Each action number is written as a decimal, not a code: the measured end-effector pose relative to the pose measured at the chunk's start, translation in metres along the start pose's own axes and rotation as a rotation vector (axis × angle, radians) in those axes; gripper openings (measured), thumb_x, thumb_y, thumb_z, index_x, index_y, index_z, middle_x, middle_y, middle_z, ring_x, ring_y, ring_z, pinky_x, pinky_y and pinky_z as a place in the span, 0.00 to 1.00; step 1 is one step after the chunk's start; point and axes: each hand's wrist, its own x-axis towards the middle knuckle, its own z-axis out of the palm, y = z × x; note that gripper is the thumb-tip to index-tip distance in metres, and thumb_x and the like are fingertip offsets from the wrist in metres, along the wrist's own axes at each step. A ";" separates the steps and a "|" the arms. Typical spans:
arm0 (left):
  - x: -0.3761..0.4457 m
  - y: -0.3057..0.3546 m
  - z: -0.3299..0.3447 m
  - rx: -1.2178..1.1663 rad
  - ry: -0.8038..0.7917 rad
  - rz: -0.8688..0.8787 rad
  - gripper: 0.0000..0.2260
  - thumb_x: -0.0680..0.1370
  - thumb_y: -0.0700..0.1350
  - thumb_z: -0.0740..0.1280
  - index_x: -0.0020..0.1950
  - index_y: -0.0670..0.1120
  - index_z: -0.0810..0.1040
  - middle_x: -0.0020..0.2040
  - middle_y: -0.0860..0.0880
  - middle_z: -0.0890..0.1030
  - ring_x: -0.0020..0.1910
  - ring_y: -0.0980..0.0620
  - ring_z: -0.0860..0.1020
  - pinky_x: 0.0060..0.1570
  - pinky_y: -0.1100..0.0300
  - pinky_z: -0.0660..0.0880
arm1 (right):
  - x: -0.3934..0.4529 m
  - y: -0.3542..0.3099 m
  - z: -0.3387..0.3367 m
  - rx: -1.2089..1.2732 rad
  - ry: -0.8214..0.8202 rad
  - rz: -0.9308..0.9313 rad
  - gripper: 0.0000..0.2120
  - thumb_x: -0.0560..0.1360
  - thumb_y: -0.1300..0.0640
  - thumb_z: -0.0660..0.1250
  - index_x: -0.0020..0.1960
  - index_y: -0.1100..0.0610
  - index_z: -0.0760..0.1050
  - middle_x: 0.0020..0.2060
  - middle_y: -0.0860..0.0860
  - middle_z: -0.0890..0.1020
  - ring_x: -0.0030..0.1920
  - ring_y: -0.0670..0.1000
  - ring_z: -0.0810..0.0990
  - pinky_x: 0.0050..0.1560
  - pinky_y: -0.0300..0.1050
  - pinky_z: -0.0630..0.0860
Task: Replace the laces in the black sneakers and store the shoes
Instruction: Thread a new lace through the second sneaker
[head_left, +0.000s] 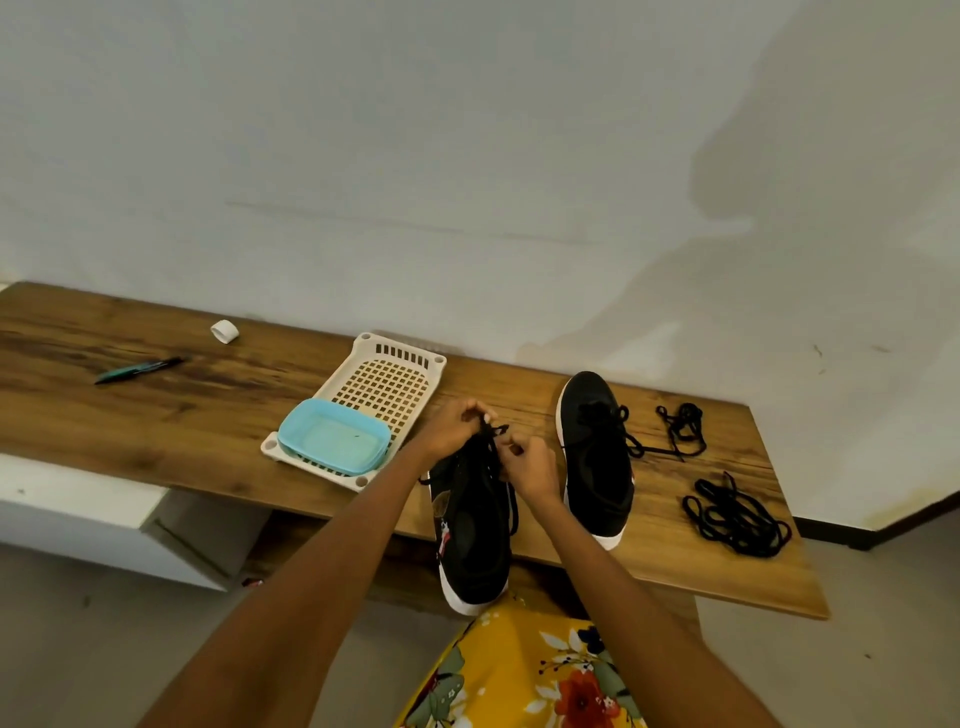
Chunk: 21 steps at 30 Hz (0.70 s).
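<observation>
Both hands work the lace (488, 441) at the near sneaker (470, 530), which lies with its heel overhanging the counter (156, 415) edge toward the person, probably to bring the eyelets close. The left hand (457, 423) pinches the lace up taut; the right hand (530, 465) has a closed grip on another strand. The second sneaker (597, 457) lies at three o'clock, loose laces (735, 517) beyond it, the basket (400, 358) at ten o'clock.

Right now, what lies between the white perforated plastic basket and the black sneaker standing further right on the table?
In the head view: both hands working the black lace of the nearer sneaker.
</observation>
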 end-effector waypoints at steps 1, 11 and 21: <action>0.000 -0.004 -0.002 0.008 0.006 -0.002 0.08 0.78 0.33 0.61 0.53 0.35 0.79 0.52 0.44 0.80 0.53 0.53 0.75 0.55 0.65 0.69 | 0.001 0.002 -0.001 0.018 -0.023 -0.011 0.06 0.77 0.62 0.66 0.51 0.61 0.80 0.38 0.52 0.80 0.41 0.53 0.81 0.44 0.48 0.81; 0.007 0.014 0.001 -0.003 -0.109 -0.009 0.16 0.77 0.35 0.64 0.64 0.43 0.75 0.51 0.49 0.79 0.50 0.54 0.76 0.54 0.64 0.73 | 0.012 0.004 0.003 0.211 -0.016 -0.001 0.08 0.80 0.58 0.60 0.48 0.59 0.77 0.36 0.51 0.79 0.38 0.50 0.78 0.40 0.42 0.77; -0.030 -0.043 -0.030 0.089 -0.003 -0.219 0.12 0.76 0.43 0.68 0.57 0.40 0.78 0.38 0.49 0.80 0.41 0.51 0.80 0.50 0.56 0.79 | -0.006 0.014 0.007 1.006 0.191 0.438 0.11 0.82 0.60 0.55 0.46 0.60 0.74 0.36 0.55 0.73 0.37 0.50 0.75 0.45 0.45 0.76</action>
